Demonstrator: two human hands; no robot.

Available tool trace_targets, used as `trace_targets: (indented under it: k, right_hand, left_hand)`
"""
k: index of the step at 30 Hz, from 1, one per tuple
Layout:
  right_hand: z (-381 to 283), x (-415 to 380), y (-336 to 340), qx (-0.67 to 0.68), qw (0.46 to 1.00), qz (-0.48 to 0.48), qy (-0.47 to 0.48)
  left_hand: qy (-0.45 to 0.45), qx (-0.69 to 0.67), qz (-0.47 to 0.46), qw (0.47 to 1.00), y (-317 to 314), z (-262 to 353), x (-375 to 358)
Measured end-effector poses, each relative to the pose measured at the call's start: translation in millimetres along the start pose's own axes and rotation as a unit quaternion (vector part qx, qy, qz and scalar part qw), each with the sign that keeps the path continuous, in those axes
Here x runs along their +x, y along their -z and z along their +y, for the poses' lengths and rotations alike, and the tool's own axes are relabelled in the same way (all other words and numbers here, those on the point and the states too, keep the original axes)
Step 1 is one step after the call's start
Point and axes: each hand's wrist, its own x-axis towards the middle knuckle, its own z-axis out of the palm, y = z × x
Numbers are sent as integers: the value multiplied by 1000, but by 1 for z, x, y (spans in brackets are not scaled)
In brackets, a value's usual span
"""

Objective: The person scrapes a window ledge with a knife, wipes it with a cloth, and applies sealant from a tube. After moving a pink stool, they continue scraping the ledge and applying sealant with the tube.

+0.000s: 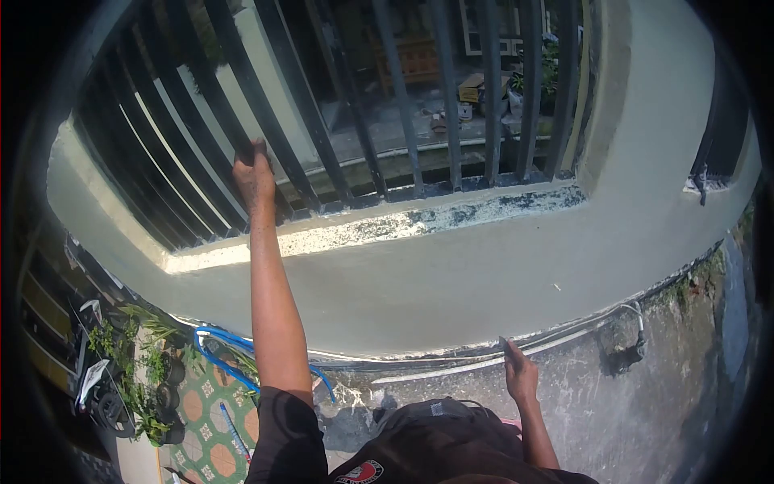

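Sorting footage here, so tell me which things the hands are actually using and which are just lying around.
In use:
left hand gripping a black railing bar
right hand touching the concrete ledge

Lying about:
blue hose
potted plants
cardboard box

The person wears a dark short-sleeved shirt (pixel 282 440), its sleeve ending above the elbow at seven o'clock. A red-and-white round emblem (pixel 360 473) marks the chest at six o'clock. Both forearms are bare.
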Motion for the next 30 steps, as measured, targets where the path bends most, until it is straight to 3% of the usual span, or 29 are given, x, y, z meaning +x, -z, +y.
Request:
trace_targets:
  k: [8, 10, 14, 17, 19, 23, 27, 28, 29, 30]
  right_hand:
    - [-29, 30, 2, -8, 998, -4, 69]
    - [-45, 51, 6, 3, 992, 16, 127]
    - [-97, 78, 21, 2, 985, 12, 170]
    - [-122, 95, 24, -2, 965, 46, 259]
    - [-146, 105, 30, 115, 960, 33, 255]
    - [-226, 136, 71, 144, 923, 61, 351]
    - [-298, 179, 103, 32, 840, 136, 524]
    - [-315, 180, 110, 31, 838, 132, 528]
    - [-332, 178, 118, -161, 826, 123, 526]
    - [-338, 179, 116, -162, 822, 120, 533]
  left_hand:
    - [-23, 8, 13, 1000, -1, -15, 7]
    - [-16, 27, 17, 999, 1, -12, 6]
    - [-15, 36, -22, 999, 7, -10, 8]
    - [-12, 36, -25, 999, 8, -10, 7]
    - [-25, 27, -12, 999, 6, -15, 9]
    - [-31, 26, 0, 999, 4, -10, 6]
    - [-25, 21, 1, 999, 4, -10, 7]
    - [-29, 27, 4, 999, 5, -11, 6]
    - [-33, 33, 9, 999, 6, -7, 5]
    - [-21, 46, 16, 999, 6, -3, 3]
